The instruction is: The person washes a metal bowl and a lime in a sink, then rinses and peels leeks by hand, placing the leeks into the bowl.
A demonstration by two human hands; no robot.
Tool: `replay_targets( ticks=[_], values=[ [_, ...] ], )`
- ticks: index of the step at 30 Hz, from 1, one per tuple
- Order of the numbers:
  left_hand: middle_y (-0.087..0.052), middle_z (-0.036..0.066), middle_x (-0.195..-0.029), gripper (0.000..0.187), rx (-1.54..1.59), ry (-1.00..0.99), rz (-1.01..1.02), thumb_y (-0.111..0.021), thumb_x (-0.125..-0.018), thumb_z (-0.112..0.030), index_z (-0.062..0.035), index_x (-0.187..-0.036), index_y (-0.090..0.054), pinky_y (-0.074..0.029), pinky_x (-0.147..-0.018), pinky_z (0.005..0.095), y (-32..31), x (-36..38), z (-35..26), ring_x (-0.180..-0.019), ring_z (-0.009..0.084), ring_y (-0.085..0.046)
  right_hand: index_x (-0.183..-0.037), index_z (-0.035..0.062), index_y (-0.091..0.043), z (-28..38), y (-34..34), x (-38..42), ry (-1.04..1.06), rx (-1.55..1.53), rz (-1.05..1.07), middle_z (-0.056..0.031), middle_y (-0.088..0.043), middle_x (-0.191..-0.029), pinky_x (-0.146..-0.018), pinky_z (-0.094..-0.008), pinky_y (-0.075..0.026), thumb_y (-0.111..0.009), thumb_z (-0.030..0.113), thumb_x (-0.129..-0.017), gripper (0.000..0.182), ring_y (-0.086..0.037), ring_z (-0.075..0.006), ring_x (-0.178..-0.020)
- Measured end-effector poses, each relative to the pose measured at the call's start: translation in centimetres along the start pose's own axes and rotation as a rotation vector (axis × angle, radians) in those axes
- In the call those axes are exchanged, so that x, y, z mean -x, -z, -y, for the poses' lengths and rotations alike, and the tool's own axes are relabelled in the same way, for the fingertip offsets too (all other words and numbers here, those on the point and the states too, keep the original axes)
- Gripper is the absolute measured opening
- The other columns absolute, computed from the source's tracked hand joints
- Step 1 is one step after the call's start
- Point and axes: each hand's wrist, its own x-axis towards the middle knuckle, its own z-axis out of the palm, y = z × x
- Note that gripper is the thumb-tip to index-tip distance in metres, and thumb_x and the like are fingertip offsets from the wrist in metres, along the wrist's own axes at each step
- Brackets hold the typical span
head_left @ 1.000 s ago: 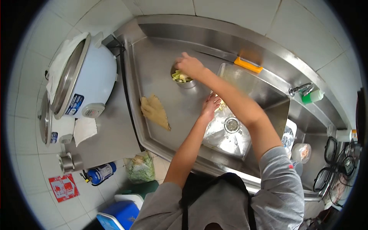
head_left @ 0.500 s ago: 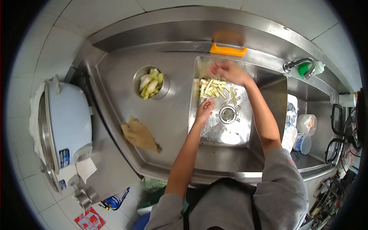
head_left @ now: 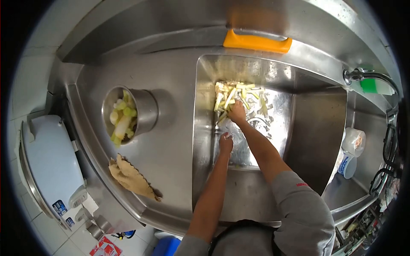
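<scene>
Pale green cut vegetable pieces [head_left: 231, 94] lie piled in the far left part of the steel sink basin [head_left: 247, 187]. My right hand [head_left: 237, 112] reaches into the near edge of the pile, its fingers bent against the pieces; what they grip, if anything, is hidden. Nearer to me in the basin, my left hand [head_left: 226, 143] has its fingers curled, with something small and pale at the fingertips that I cannot make out. A steel pot [head_left: 146, 112] holding larger green and white pieces stands on the counter to the left.
A brown cloth [head_left: 133, 176] lies on the counter below the pot. An orange-handled tool [head_left: 256, 42] rests on the back ledge. A faucet [head_left: 367, 77] is at the right, above a second basin with a plastic tub [head_left: 348, 165]. A rice cooker [head_left: 55, 158] stands at the left.
My right hand has come down from above the pile to its near edge. My left hand has moved back towards me, away from the pieces. The view has shifted closer to the sink.
</scene>
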Motion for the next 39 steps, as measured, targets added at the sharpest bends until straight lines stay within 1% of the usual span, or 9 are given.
replay_targets(
  ticks=[2,4,5,13,18,21,27,32,39],
  values=[
    [-0.049,0.007,-0.108,0.036,0.109,0.007,-0.028,-0.048,-0.080,-0.021,-0.0073,-0.112,-0.043,-0.041,-0.075,0.0359,-0.7,-0.3,0.3,-0.094,0.0183,-0.048,-0.107,-0.0036,-0.037,-0.9,0.0,1.7,0.028,0.012,-0.027,-0.0205,-0.049,-0.091,-0.066,-0.0379,-0.046,-0.061,0.017,-0.067,0.050,-0.053,-0.0307,-0.079],
    [-0.053,0.016,-0.103,0.032,0.004,-0.380,-0.233,-0.050,-0.077,-0.010,0.0012,-0.107,-0.046,-0.039,-0.079,0.0298,-0.6,0.2,-1.5,-0.093,0.0239,-0.052,-0.094,-0.0024,-0.044,-0.8,2.5,3.4,-0.045,-0.423,0.497,-0.0156,-0.053,-0.084,-0.068,-0.0358,-0.045,-0.057,0.017,-0.069,0.034,-0.055,-0.0263,-0.077],
    [-0.053,0.016,-0.103,0.032,0.006,-0.376,-0.231,-0.050,-0.077,-0.010,0.0012,-0.107,-0.046,-0.039,-0.079,0.0298,-0.9,-0.3,-1.8,-0.093,0.0239,-0.052,-0.088,-0.0024,-0.047,-0.3,4.2,5.1,0.004,-0.621,0.452,-0.0081,-0.050,-0.064,-0.043,-0.0254,-0.041,-0.062,0.024,-0.071,0.035,-0.049,-0.0135,-0.053],
    [-0.050,0.004,-0.093,0.033,0.518,-0.305,0.106,-0.043,-0.086,-0.035,-0.0054,-0.100,-0.045,-0.038,-0.073,0.0254,-4.0,0.1,-5.0,-0.085,0.0111,-0.046,-0.065,0.0020,-0.047,-3.7,6.1,7.9,0.005,-0.720,0.378,0.0017,-0.047,-0.055,-0.043,-0.0207,-0.033,-0.046,0.015,-0.083,0.023,-0.040,-0.0047,-0.046],
    [-0.048,0.001,-0.083,0.028,0.628,-0.371,0.172,-0.045,-0.085,-0.032,-0.0063,-0.097,-0.044,-0.038,-0.071,0.0259,-5.0,0.8,-5.0,-0.078,0.0099,-0.044,-0.064,0.0002,-0.049,-3.4,8.1,8.9,-0.006,-0.747,0.257,-0.0037,-0.049,-0.051,-0.045,-0.0247,-0.036,-0.053,0.022,-0.080,0.027,-0.046,-0.0105,-0.047],
    [-0.046,0.001,-0.077,0.025,0.567,-0.300,0.045,-0.045,-0.085,-0.029,-0.0073,-0.097,-0.044,-0.040,-0.060,0.0251,-4.0,-0.7,-3.7,-0.066,0.0091,-0.044,-0.077,-0.0018,-0.057,-4.6,9.0,7.7,0.129,-0.122,0.259,-0.0197,-0.057,-0.071,-0.059,-0.0386,-0.044,-0.050,0.019,-0.078,0.022,-0.058,-0.0316,-0.067],
    [-0.055,0.011,-0.079,0.029,0.168,-0.268,-0.127,-0.041,-0.087,-0.026,-0.0001,-0.097,-0.048,-0.041,-0.060,0.0272,-0.9,-1.9,-1.4,-0.070,0.0156,-0.054,-0.089,0.0060,-0.060,0.0,10.0,5.6,0.078,0.509,0.374,-0.0150,-0.057,-0.098,-0.073,-0.0387,-0.046,-0.051,0.014,-0.075,0.018,-0.055,-0.0312,-0.090],
    [-0.056,0.009,-0.079,0.034,0.125,-0.046,0.002,-0.034,-0.089,-0.029,-0.0008,-0.097,-0.050,-0.043,-0.055,0.0301,0.4,0.7,-2.4,-0.063,0.0135,-0.054,-0.091,0.0039,-0.052,1.3,2.8,2.3,0.532,0.176,0.022,-0.0158,-0.056,-0.095,-0.072,-0.0384,-0.045,-0.051,0.017,-0.076,0.020,-0.055,-0.0319,-0.084],
    [-0.056,0.007,-0.087,0.033,0.278,-0.107,0.013,-0.037,-0.088,-0.027,-0.0065,-0.114,-0.044,-0.041,-0.053,0.0231,0.9,-1.9,0.7,-0.067,0.0106,-0.053,-0.092,0.0010,-0.048,0.3,1.8,3.5,0.137,-0.223,0.236,-0.0142,-0.056,-0.084,-0.068,-0.0346,-0.043,-0.051,0.022,-0.077,0.027,-0.055,-0.0271,-0.079]
  ],
)
